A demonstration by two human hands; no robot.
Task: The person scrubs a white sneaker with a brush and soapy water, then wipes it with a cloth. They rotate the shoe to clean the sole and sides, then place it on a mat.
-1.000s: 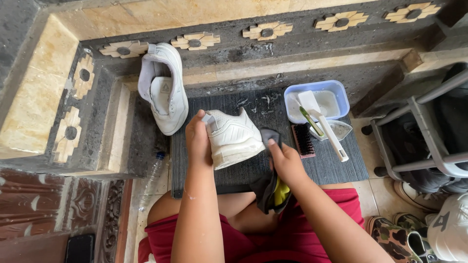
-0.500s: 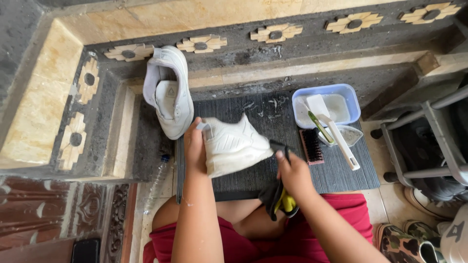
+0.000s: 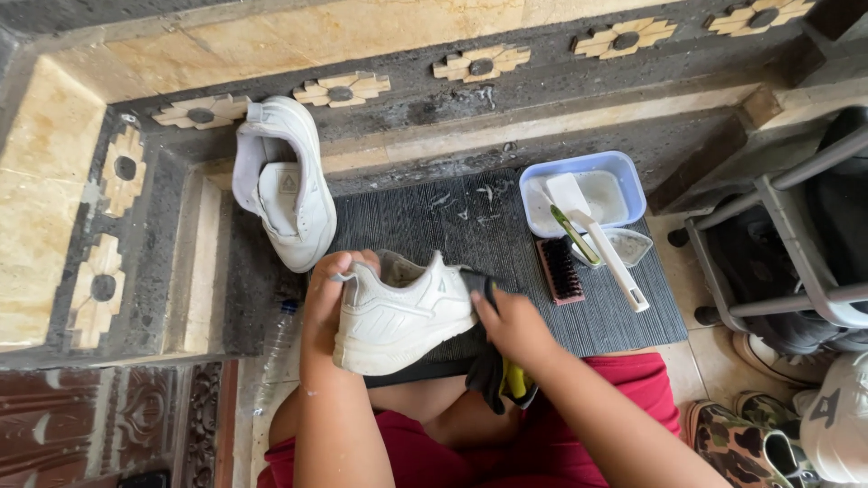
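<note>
The left hand (image 3: 327, 291) grips the heel of a smooth white sneaker (image 3: 404, 312) over the ribbed dark mat (image 3: 470, 221). The right hand (image 3: 512, 323) fingers pinch a dark cloth (image 3: 495, 378) against its toe; the cloth's lower part is hidden behind the wrist

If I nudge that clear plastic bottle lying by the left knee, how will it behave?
The plastic bottle lies on its side, so it would probably roll. It looks clear and mostly empty, so likely light and easily dented. It rests beside the mat, close to the left hand.
</note>
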